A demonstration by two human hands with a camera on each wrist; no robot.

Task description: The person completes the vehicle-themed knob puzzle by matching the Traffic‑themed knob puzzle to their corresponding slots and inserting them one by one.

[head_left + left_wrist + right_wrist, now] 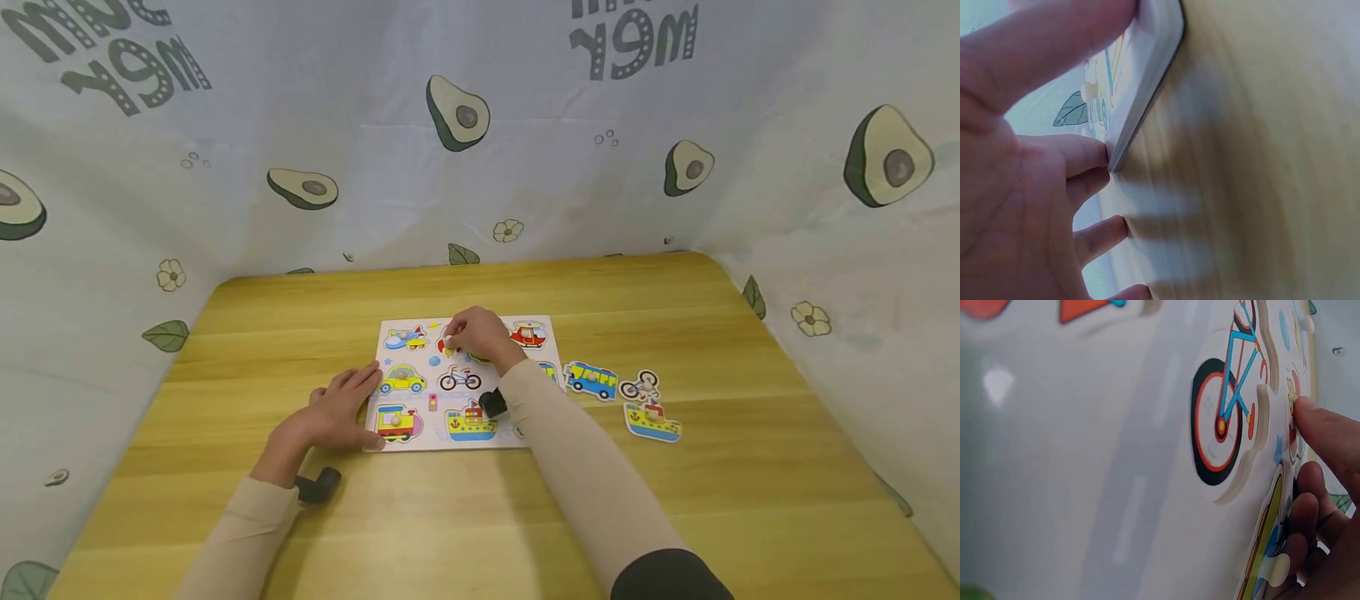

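A white knobbed puzzle board (412,392) lies on the table. My left hand (337,412) rests at its left edge, fingers spread and thumb by the lower left corner; the left wrist view shows thumb and fingertips touching the board (1141,75). Over the top middle, my right hand (480,332) pinches a small red-and-yellow puzzle piece (447,346), its picture partly hidden. A yellow-green knobbed piece (1266,550) sits tilted beside the curled fingers of my right hand (1335,481); whether they hold it I cannot tell. The bicycle recess (1229,419) has no piece in it.
Right of the board lie a blue bus piece (591,381), a bicycle piece (640,386) and a ship piece (651,421). Plane (406,338), yellow car (401,380), train (397,422) and red helicopter (528,335) pieces sit in the board. A patterned curtain (390,225) stands behind the table.
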